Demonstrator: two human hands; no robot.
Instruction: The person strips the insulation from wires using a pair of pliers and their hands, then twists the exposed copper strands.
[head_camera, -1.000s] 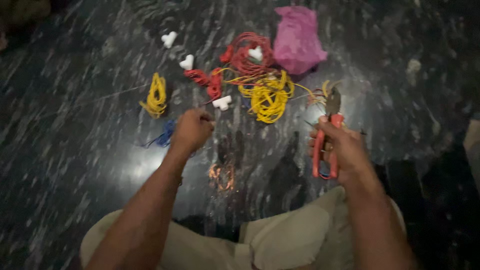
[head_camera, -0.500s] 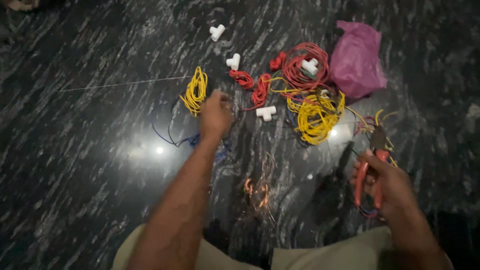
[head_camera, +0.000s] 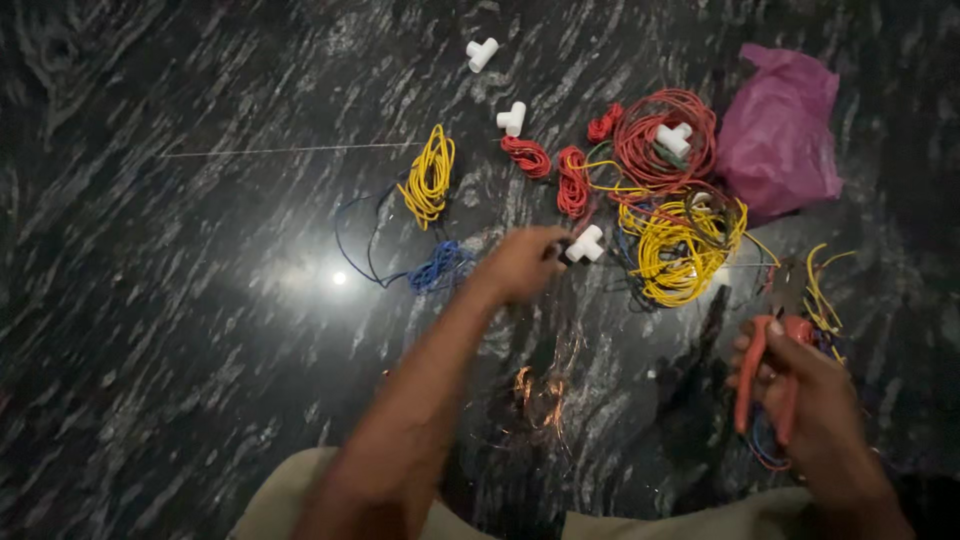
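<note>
A pink bag (head_camera: 778, 130) lies beside 2 white tee fittings (head_camera: 482, 53).

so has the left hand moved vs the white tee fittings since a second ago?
Yes. The left hand has shifted right, from beside the small yellow coil to the white tee fitting.

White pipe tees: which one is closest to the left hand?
The white tee at the left hand fingertips, beside the big yellow wire tangle. The other three lie farther up the floor.

A dark, glossy marble floor (head_camera: 180, 330) carries everything. Just beyond the left hand (head_camera: 520, 265) lies a white tee fitting (head_camera: 586, 243), touching its fingertips; yellow wire coils (head_camera: 680, 250), red coils (head_camera: 665, 140) and a pink bag (head_camera: 780, 130) lie farther right, blue wire (head_camera: 435, 268) just left.
</note>
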